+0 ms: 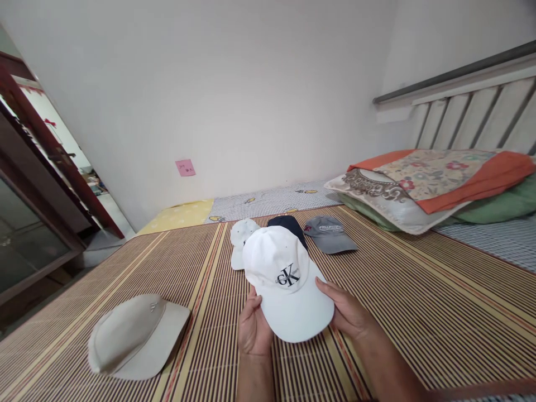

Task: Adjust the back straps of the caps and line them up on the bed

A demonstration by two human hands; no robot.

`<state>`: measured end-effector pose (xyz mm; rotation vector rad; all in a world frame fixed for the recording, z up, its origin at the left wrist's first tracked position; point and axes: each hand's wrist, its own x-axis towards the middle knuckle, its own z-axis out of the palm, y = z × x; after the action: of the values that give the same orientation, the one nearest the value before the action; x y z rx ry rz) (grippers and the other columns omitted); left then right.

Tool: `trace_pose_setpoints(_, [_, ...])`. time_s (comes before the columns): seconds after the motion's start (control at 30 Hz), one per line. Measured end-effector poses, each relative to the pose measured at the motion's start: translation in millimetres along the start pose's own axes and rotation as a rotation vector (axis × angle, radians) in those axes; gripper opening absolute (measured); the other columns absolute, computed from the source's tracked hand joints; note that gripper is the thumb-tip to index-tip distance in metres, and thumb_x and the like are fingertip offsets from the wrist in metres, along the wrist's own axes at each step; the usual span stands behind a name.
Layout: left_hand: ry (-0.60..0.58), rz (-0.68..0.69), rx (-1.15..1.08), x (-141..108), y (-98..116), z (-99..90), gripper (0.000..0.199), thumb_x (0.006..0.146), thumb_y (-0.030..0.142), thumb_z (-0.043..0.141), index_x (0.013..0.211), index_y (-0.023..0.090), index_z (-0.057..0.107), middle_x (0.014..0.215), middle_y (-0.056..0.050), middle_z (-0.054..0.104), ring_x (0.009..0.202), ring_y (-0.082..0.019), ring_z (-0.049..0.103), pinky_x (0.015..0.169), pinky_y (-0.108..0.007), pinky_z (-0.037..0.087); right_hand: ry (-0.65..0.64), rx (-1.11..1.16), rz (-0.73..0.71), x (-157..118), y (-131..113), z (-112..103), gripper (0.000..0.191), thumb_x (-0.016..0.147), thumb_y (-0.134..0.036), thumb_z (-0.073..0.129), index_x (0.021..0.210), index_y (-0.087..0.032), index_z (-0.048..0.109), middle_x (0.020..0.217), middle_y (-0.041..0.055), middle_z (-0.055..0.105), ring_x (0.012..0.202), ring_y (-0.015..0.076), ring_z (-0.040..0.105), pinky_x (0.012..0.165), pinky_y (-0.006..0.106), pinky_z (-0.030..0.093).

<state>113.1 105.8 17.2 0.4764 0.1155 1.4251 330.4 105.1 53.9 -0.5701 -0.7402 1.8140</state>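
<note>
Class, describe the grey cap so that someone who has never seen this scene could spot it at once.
On the striped mat, look toward the far edge, just left of the piled pillows. The grey cap lies there, right of a dark cap. Unlike that one and the held white cap, it is grey with pale lettering.

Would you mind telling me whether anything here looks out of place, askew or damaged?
Nothing looks spilled or damaged. Two mild oddities: the beige cap lies off to the left, apart from the pale cap, dark cap and gray cap, and the pillow pile at the right is uneven, its layers not lined up.
</note>
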Motion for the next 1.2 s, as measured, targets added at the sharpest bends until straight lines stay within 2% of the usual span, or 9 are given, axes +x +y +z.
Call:
trace_pose_setpoints(0.13, [0.006, 0.01, -0.017, 1, -2, 2.7, 0.074, 0.097, 0.007, 0.04, 0.165, 0.031, 0.026, 0.156, -0.004, 0.057, 0.147, -0.02, 0.049, 0.131, -0.042, 0.02, -0.007, 0.027, -0.016, 4, 5, -7, 0.038, 0.092, -0.041, 0.078, 0.119, -0.014, 0.078, 0.12, 0.0157, 0.08, 0.124, 0.0338, 0.07, 0.116, 0.051, 0.047])
trace_pose_setpoints(0.3, [0.012, -0.01, -0.009, 1, 1, 4.9, 0.075, 0.097, 0.008, 0.042, 0.166, 0.033, 0.024, 0.158, -0.003, 0.055, 0.147, -0.02, 0.048, 0.131, -0.044, 0.018, -0.035, 0.034, 0.001, 6, 7, -9, 0.038, 0.094, -0.039, 0.075, 0.123, -0.015, 0.076, 0.122, 0.0155, 0.08, 0.118, 0.0339, 0.073, 0.115, 0.053, 0.047])
trace_pose_setpoints(0.53, [0.085, 0.022, 0.007, 1, 3, 7.9, 0.076, 0.095, 0.006, 0.044, 0.164, 0.033, 0.03, 0.16, -0.003, 0.052, 0.149, -0.023, 0.046, 0.131, -0.049, 0.018, 0.001, 0.05, -0.037, 7, 7, -10, 0.034, 0.088, -0.034, 0.081, 0.116, -0.015, 0.078, 0.115, 0.0135, 0.082, 0.116, 0.0315, 0.074, 0.113, 0.049, 0.05])
trace_pose_setpoints(0.7, [0.095, 0.036, -0.009, 3, 3, 5.6, 0.077, 0.093, 0.005, 0.044, 0.164, 0.032, 0.031, 0.161, -0.004, 0.051, 0.151, -0.024, 0.042, 0.132, -0.049, 0.017, 0.009, 0.01, -0.036, 3, 4, -4, 0.038, 0.084, -0.035, 0.085, 0.114, -0.013, 0.079, 0.115, 0.0158, 0.082, 0.112, 0.0328, 0.075, 0.11, 0.049, 0.051])
trace_pose_setpoints(0.87, [-0.002, -0.033, 0.007, 2, 10, 4.3, 0.078, 0.097, 0.004, 0.04, 0.166, 0.031, 0.018, 0.163, -0.005, 0.045, 0.151, -0.023, 0.041, 0.132, -0.046, 0.012, 0.0, 0.025, -0.052, 0, 3, -2, 0.035, 0.082, -0.034, 0.087, 0.11, -0.014, 0.079, 0.115, 0.0144, 0.082, 0.117, 0.0322, 0.073, 0.112, 0.048, 0.05])
trace_pose_setpoints(0.97, [-0.07, -0.024, -0.033, 3, 8, 3.2, 0.077, 0.098, 0.004, 0.037, 0.166, 0.032, 0.014, 0.162, -0.004, 0.046, 0.147, -0.022, 0.046, 0.132, -0.044, 0.013, 0.008, 0.03, -0.058, -2, 3, -6, 0.034, 0.082, -0.034, 0.087, 0.109, -0.014, 0.079, 0.114, 0.0145, 0.082, 0.119, 0.0321, 0.072, 0.11, 0.047, 0.051])
trace_pose_setpoints(1.1, [-0.144, -0.097, -0.068, 4, 1, 6.4, 0.066, 0.104, 0.01, 0.034, 0.166, 0.029, 0.022, 0.157, -0.005, 0.053, 0.144, -0.021, 0.05, 0.131, -0.043, 0.013, 0.013, 0.024, -0.071, -4, 1, -13, 0.039, 0.079, -0.038, 0.09, 0.108, -0.014, 0.079, 0.113, 0.0141, 0.083, 0.114, 0.0324, 0.074, 0.108, 0.047, 0.052])
trace_pose_setpoints(1.2, [-0.124, -0.167, -0.056, 3, -7, 15.0, 0.06, 0.106, 0.018, 0.039, 0.165, 0.027, 0.029, 0.149, -0.006, 0.062, 0.144, -0.024, 0.051, 0.131, -0.044, 0.017, 0.022, 0.014, -0.094, -6, -3, -17, 0.039, 0.077, -0.04, 0.091, 0.106, -0.015, 0.08, 0.112, 0.0125, 0.083, 0.113, 0.0312, 0.075, 0.109, 0.045, 0.051])
